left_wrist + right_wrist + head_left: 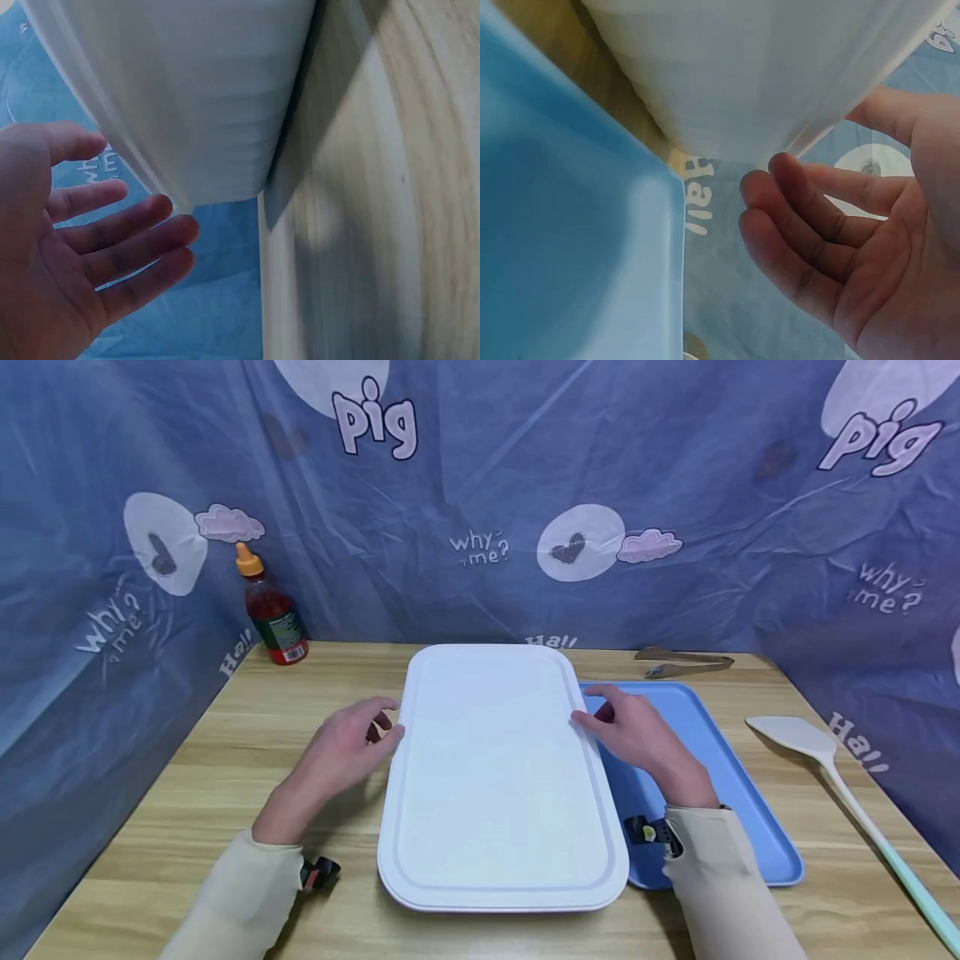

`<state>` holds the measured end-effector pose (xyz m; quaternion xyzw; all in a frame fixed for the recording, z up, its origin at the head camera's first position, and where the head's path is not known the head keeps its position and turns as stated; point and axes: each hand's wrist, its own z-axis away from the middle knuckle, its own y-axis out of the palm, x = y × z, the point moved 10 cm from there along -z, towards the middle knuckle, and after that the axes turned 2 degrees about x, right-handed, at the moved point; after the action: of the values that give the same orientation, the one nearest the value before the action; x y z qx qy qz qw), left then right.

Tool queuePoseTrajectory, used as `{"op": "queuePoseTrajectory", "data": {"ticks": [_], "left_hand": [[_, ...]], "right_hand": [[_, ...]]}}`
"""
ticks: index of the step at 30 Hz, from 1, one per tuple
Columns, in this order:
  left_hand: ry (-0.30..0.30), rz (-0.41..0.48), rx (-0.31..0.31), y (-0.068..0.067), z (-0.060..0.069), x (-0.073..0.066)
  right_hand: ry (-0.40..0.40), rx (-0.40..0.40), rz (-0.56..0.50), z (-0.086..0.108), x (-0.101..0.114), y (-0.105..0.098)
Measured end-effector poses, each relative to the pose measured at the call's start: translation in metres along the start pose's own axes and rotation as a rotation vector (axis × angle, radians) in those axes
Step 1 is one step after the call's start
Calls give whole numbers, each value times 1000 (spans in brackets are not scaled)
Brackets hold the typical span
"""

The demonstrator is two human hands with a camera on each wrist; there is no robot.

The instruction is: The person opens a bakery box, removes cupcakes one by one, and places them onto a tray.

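A white rectangular lidded box [502, 777] stands in the middle of the table, its lid on top. The wrist views show its ribbed side wall [217, 97] below the rim. At the box's left edge is my left hand [348, 739], fingers spread and loosely bent, the thumb close to or touching the rim. My right hand [637, 731] is at the right edge in much the same pose, its thumb at the rim and its fingers [802, 240] slightly bent beside the wall. Neither hand is wrapped round the box.
A blue tray [720, 802] lies right of the box, partly under my right arm. Behind it are metal tongs [686, 662]. A white spatula [802, 739] with a green handle lies far right. A red sauce bottle [277, 618] stands back left, near the blue cloth [465, 602].
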<state>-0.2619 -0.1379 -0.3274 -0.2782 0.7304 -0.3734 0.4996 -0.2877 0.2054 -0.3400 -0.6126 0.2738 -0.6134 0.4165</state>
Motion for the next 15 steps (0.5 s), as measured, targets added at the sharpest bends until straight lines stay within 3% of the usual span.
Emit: {"op": "queuePoseTrajectory", "data": {"ticks": [7,15], "left_hand": [[-11,30,53,8,0,-1],[4,37,70,13,1,-5]], "right_hand": [[-22,9,-27,0,4,3],[-37,2,-28,1,6,2]]}}
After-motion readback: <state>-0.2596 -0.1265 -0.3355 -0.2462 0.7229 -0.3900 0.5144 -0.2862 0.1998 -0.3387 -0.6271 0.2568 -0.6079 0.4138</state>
